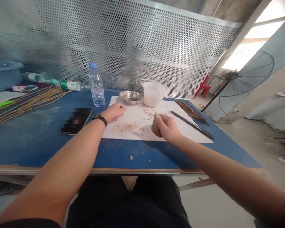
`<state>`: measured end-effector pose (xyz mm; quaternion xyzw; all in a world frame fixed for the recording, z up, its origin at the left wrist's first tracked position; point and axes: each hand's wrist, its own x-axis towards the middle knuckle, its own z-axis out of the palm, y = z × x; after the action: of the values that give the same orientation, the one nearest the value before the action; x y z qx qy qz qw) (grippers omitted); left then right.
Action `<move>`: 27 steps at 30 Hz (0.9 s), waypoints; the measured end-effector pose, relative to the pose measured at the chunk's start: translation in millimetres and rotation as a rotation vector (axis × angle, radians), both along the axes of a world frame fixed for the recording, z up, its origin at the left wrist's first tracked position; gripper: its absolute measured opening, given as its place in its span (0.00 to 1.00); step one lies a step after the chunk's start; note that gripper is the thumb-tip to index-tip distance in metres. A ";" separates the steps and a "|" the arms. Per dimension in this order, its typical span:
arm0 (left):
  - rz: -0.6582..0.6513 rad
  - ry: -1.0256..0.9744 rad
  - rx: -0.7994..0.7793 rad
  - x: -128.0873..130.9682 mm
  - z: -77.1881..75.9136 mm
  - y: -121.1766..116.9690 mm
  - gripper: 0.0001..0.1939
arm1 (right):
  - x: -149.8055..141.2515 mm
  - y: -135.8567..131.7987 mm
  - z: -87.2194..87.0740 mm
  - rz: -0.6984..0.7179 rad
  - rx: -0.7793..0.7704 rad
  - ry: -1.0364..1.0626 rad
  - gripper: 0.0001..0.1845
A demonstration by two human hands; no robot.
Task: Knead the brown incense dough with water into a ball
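A mottled blue bench (35, 145) carries, at twelve o'clock, a white paper sheet (142, 126) speckled with tan shavings (128, 127). At eleven o'clock stands a clear bottle with a blue cap (96, 85); a black wristband (100, 119) sits nearby. A red plastic chair (202, 86) shows at one o'clock, behind a silver dot-perforated metal screen (156, 41).

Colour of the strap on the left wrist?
The strap is black; it shows best in the head view.
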<state>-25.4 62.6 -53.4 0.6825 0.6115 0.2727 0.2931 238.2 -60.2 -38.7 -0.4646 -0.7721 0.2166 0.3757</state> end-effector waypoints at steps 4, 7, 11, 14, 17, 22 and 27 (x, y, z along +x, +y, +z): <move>0.009 0.017 0.010 -0.1 -0.5 0.5 0.13 | -25.1 44.9 -0.3 -0.098 -0.048 -0.003 0.24; 0.002 0.030 0.028 1.0 1.0 0.6 0.14 | -33.8 63.2 2.8 -0.213 0.008 -0.278 0.24; 0.002 0.039 0.042 2.4 1.6 0.9 0.14 | -25.1 57.3 22.2 -0.171 0.032 -0.501 0.24; 0.007 0.038 0.039 2.8 1.0 1.3 0.13 | -17.1 42.1 33.7 -0.104 0.049 -0.687 0.29; 0.011 0.053 0.026 2.6 1.1 1.7 0.12 | -21.9 32.8 27.2 -0.095 0.065 -0.866 0.25; 0.016 0.073 0.024 2.2 0.7 2.4 0.12 | -49.4 54.9 0.7 -0.028 0.033 -0.804 0.26; 0.014 0.104 -0.014 2.5 2.4 1.4 0.13 | -55.3 85.2 -3.7 -0.226 0.057 -0.556 0.25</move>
<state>-22.9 64.0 -51.0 0.6893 0.6326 0.2347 0.2640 182.9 25.0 -42.4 -0.5782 -0.7946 0.0159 0.1845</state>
